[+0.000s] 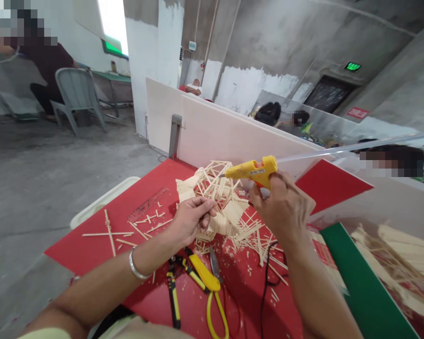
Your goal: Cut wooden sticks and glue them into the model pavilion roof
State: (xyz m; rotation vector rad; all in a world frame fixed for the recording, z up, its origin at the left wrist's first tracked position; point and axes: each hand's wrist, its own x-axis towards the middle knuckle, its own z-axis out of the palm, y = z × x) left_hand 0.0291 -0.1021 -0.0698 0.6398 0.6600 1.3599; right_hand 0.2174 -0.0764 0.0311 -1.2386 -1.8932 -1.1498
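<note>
My right hand [282,207] is closed around the handle of a yellow hot glue gun [249,170]. Its nozzle points left, over a structure of thin wooden sticks [212,181]. A long clear glue stick [339,148] extends from the back of the gun. In front of the structure, my left hand [194,219] is closed in a pinch, thumb against fingers; whatever sits between the fingertips is too small to make out. Ribbed panels of joined sticks [226,219] lie just beside and behind that hand.
Loose sticks [254,235] litter the red table [141,278]. Nearer me lie yellow-handled scissors [207,275] and black-yellow pliers [175,287]. A ruler [148,203] is at left. A black cord [266,278] runs below my right hand. White partitions [212,127] stand behind; several people sit beyond.
</note>
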